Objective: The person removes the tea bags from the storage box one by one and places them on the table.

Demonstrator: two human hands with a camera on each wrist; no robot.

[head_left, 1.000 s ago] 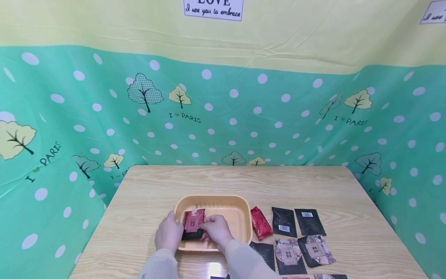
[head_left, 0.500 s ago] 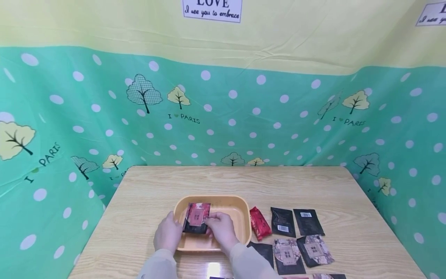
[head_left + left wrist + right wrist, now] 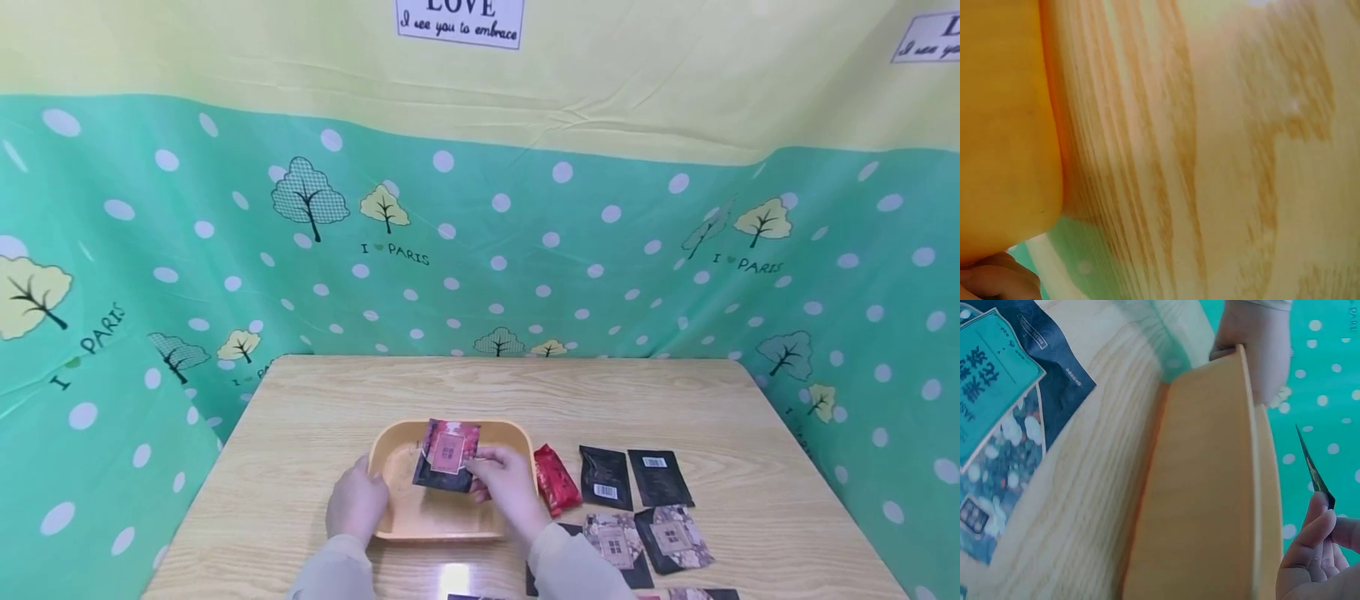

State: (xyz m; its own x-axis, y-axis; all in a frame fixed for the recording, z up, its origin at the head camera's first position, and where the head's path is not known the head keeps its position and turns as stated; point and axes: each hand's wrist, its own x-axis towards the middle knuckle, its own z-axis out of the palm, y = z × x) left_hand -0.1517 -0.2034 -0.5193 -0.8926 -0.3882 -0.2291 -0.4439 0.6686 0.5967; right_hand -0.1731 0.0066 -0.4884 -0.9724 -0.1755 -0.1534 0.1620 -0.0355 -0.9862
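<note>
A red and black packet (image 3: pixel 447 454) is held up over the yellow plastic basin (image 3: pixel 450 523). My right hand (image 3: pixel 506 485) pinches its right lower corner between thumb and fingers. In the right wrist view the packet (image 3: pixel 1314 469) appears nearly edge-on, above the curled right hand (image 3: pixel 1319 556). At the basin's left side, my left hand (image 3: pixel 356 504) grips the rim. Part of that hand (image 3: pixel 1259 350) also shows at the far end of the basin in the right wrist view. In the left wrist view, fingers (image 3: pixel 1004 278) show beneath the basin's wall (image 3: pixel 1004 125).
Right of the basin lie a puffy red packet (image 3: pixel 557 481), black packets with barcode labels (image 3: pixel 606 477) and patterned packets (image 3: pixel 673 538). More packets are cut off at the front edge. A green and yellow printed cloth (image 3: pixel 480 250) hangs behind the wooden table (image 3: pixel 300 433).
The red and black packet has risen from low inside the basin's left part and moved right and back, pinched by my right hand. My left hand has stayed at the basin's left rim.
</note>
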